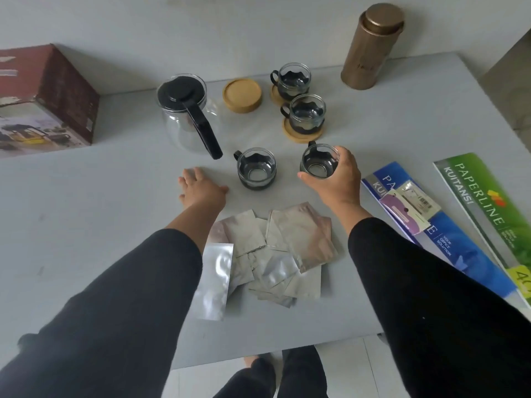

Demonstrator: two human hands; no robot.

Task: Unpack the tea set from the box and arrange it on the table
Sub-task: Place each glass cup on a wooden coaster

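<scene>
A: Biggest first?
B: The matte grey table (86,225), then the dark red cardboard box (46,99) at far left, its lid side torn, a tea-set photo printed on the front.
A: Anything readable?
B: Two glossy pads at right, the green pad (485,208) saying "PAPERLINE KUITANSI", the blue pad (448,254) "YOUR OFFICE SOLUTION". The print on the bronze metal canister (370,47) is too faint to read.
A: And the tea set?
B: A clear glass teapot (186,116) with a black lid and handle looks empty. Two glass cups sit on round bamboo coasters; a coaster stack (242,95) stands between them and the pot. Crinkled foil sachets (275,254) lie nearest.
A: Hands?
B: The right hand (336,179) is wrapped around the held cup (317,163), empty. The left hand (201,188) lies flat, fingers spread, beside the loose cup (256,169).
</scene>
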